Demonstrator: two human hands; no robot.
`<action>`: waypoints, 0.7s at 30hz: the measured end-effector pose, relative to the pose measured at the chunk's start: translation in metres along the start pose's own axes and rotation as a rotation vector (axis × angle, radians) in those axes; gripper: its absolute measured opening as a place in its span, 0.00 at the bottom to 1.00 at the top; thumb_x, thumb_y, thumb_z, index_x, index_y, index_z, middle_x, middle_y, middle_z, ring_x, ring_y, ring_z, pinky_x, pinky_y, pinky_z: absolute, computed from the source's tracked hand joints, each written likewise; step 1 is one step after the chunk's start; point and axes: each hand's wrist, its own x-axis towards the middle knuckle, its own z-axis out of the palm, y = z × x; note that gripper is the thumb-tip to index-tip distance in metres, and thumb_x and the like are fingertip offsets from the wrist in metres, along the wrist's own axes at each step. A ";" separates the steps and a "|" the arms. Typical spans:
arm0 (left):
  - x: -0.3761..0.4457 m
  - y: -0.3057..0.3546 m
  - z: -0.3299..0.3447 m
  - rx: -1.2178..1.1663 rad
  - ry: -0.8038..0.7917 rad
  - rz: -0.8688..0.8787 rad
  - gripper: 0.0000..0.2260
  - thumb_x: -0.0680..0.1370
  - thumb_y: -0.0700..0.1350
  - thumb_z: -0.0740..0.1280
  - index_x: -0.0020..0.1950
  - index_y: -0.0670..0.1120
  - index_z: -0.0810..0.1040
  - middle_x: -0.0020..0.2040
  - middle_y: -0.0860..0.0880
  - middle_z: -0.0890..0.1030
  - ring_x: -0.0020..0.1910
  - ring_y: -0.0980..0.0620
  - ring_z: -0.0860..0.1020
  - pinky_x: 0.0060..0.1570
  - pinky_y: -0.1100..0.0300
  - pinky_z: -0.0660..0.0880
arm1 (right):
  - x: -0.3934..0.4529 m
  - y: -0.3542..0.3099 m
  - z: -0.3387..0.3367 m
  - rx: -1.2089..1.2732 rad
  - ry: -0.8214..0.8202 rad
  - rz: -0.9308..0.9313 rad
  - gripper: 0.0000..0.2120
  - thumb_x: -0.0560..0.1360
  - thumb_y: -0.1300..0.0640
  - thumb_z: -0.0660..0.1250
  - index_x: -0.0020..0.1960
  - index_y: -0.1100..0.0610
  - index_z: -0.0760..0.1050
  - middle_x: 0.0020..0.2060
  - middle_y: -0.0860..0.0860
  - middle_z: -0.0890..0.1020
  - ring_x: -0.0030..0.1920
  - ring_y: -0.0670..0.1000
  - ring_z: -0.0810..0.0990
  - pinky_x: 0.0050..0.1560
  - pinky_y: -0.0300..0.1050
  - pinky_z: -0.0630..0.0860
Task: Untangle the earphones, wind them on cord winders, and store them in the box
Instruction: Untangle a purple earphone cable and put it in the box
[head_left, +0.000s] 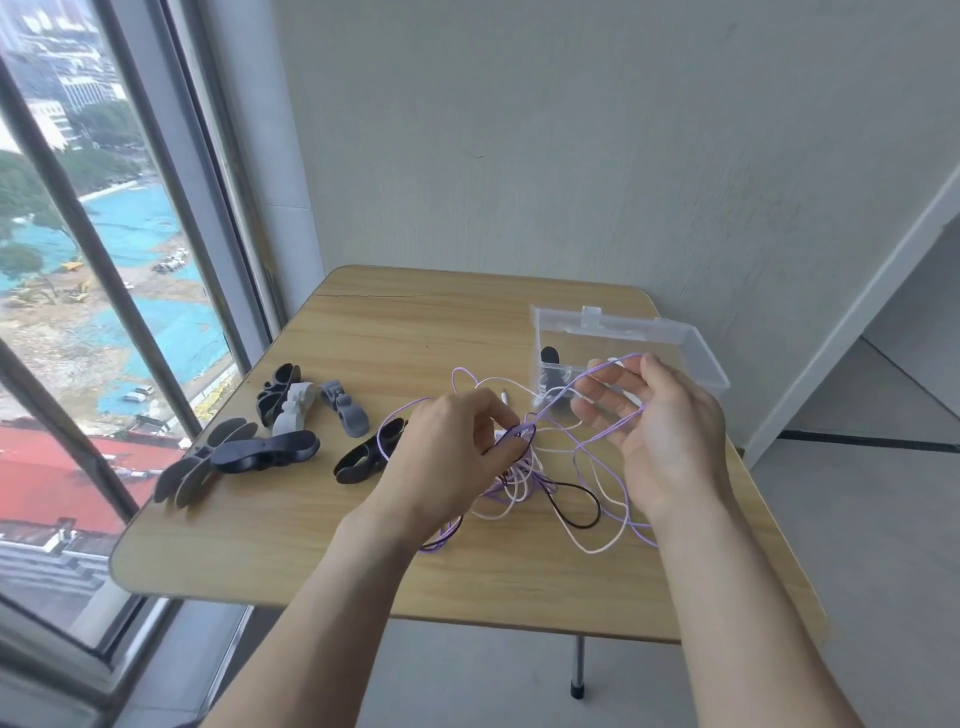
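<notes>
Pinching the knotted centre of the tangled earphones (519, 467), the left hand (447, 447) hovers back-up over the table (322, 545), its fingertips closed on the purple and white cords. Beside it the right hand (670, 431) is raised, palm toward the left, fingers curled with purple loops hooked over them. Just beyond those fingers stands the clear box (691, 358); cord winders (280, 415) lie left of the left hand.

No legible text anywhere.
</notes>
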 end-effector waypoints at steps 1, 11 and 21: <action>0.000 0.000 0.000 -0.007 0.002 -0.009 0.05 0.75 0.50 0.73 0.43 0.50 0.82 0.26 0.55 0.71 0.28 0.55 0.69 0.30 0.65 0.65 | 0.000 0.000 0.000 0.026 -0.004 0.009 0.11 0.84 0.61 0.56 0.48 0.62 0.73 0.39 0.59 0.83 0.36 0.57 0.84 0.39 0.51 0.83; 0.001 -0.001 -0.010 -0.159 -0.082 -0.096 0.04 0.75 0.47 0.74 0.41 0.55 0.85 0.34 0.55 0.82 0.34 0.51 0.75 0.33 0.68 0.69 | 0.006 0.001 0.000 0.145 0.021 0.146 0.12 0.82 0.61 0.58 0.40 0.56 0.70 0.25 0.48 0.69 0.25 0.49 0.66 0.29 0.41 0.75; 0.000 0.013 -0.003 -0.337 -0.060 -0.228 0.07 0.82 0.45 0.63 0.46 0.45 0.76 0.34 0.53 0.84 0.25 0.55 0.68 0.27 0.63 0.66 | 0.002 0.005 -0.002 -0.573 -0.238 -0.017 0.12 0.80 0.60 0.62 0.38 0.58 0.75 0.21 0.42 0.65 0.25 0.47 0.63 0.31 0.43 0.65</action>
